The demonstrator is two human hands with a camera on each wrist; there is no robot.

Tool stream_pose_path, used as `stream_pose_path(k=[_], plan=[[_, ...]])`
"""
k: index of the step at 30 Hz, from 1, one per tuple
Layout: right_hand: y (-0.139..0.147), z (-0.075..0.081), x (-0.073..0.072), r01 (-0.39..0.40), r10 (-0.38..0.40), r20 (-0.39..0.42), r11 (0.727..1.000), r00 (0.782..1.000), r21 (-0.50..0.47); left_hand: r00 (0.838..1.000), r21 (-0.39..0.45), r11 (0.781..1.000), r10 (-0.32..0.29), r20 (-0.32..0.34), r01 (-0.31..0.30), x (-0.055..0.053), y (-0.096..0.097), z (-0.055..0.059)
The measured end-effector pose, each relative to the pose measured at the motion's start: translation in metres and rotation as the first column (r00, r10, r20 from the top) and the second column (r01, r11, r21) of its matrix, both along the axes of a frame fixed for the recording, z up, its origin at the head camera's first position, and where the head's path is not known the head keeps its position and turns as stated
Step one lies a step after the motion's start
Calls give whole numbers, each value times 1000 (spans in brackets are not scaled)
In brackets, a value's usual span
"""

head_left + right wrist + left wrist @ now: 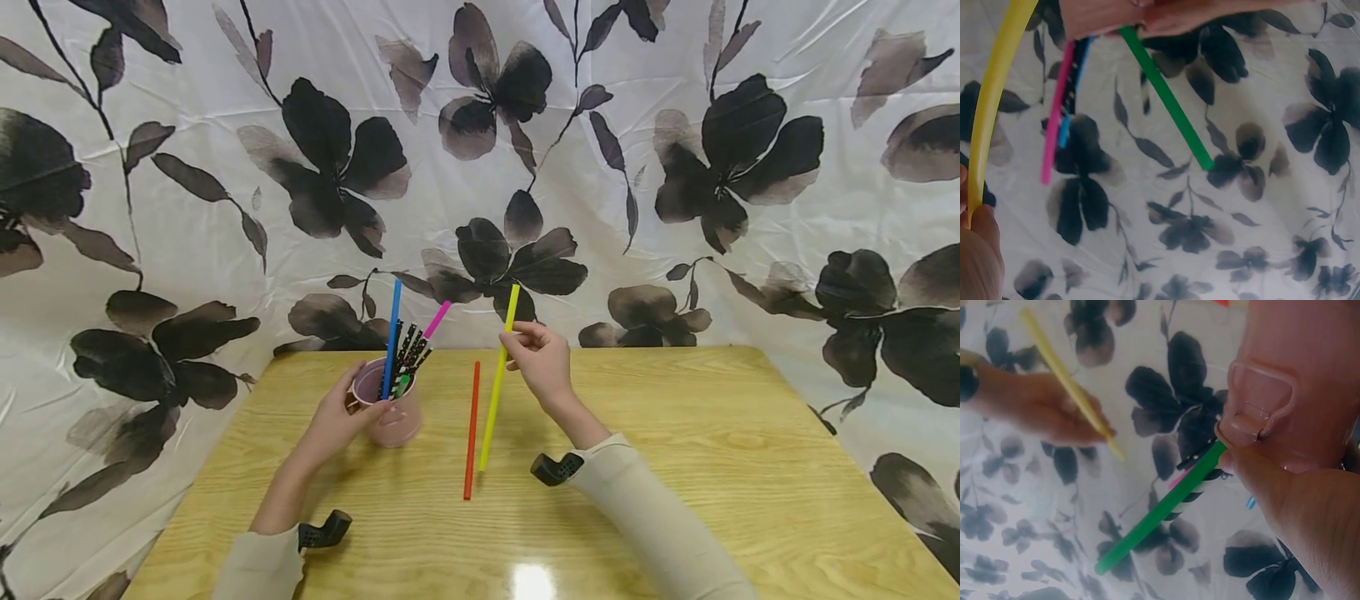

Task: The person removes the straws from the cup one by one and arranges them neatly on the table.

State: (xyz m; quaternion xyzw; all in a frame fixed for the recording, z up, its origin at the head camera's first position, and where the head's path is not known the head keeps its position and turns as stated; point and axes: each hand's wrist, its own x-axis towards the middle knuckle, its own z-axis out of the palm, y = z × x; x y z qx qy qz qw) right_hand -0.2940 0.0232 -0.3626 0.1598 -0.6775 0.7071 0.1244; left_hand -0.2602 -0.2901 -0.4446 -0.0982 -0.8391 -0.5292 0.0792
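My left hand [330, 427] grips a small pink pail [397, 427] by its rim, the thumb at the front. Drinking straws stand in it: a blue straw [392, 333], a magenta straw [437, 320], several black patterned straws [409, 345] and a green straw [1160, 509], which leans out past the thumb in the left wrist view. With thumb and fingers, my right hand [546, 365] pinches a yellow straw [496, 387] near its upper part; the straw slants, its lower end close over the table. Between pail and yellow straw lies a red straw [472, 433].
The wooden table [675, 450] reaches back to a white cloth [615, 50] with dark flowers, which hangs behind it and at both sides. Each wrist carries a black camera mount, one on the left wrist [324, 531] and one on the right wrist [557, 469].
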Motion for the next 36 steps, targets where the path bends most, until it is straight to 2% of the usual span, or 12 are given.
stream_pose_path(k=[7,11,14,19,24,32,36], plan=[[1,-38,-21,7,-18,133,997,991,80,999,-14,1000,11,45,-10,0,-2,-2],[-2,-59,-35,13,-41,200,990,979,140,999,-3,1000,9,39,-9,0,-3,-2],[-5,-69,-40,29,-71,232,983,970,182,1000,3,1000,3,26,-3,-1,-2,-1],[-7,-84,-46,35,-106,287,969,952,245,1000,-4,1000,0,18,0,-2,0,-1],[-9,-94,-49,12,-107,328,961,939,277,1000,0,1000,-1,22,1,-2,1,-2],[-12,-106,-55,18,-159,355,929,921,370,1000,13,1000,-6,26,6,-1,1,0],[-14,-111,-56,16,-170,372,924,912,383,999,27,1000,-16,39,15,0,-2,0]])
